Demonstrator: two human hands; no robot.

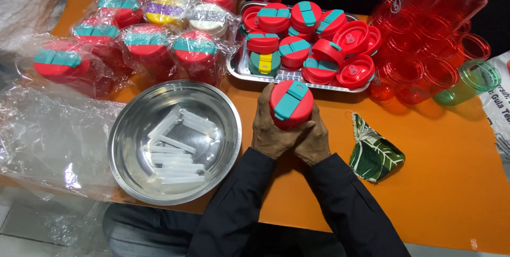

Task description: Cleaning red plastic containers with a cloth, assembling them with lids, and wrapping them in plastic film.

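Note:
Both my hands clasp one red tumbler with a red lid and teal flip tab (290, 103), held upright over the orange table (441, 182). My left hand (269, 124) wraps its left side and my right hand (314, 139) wraps its right side. Just beyond it a metal tray (240, 68) holds several loose red lids with teal tabs (303, 39). A steel bowl (127, 129) to the left contains several clear plastic straws (178, 148).
Several plastic-wrapped lidded tumblers (146, 41) stand at the back left. Empty red cups (425, 49) and one green cup (470, 79) lie at the right. A leaf-patterned cloth (374, 153) lies near my right hand. Loose clear wrap (48, 140) covers the left.

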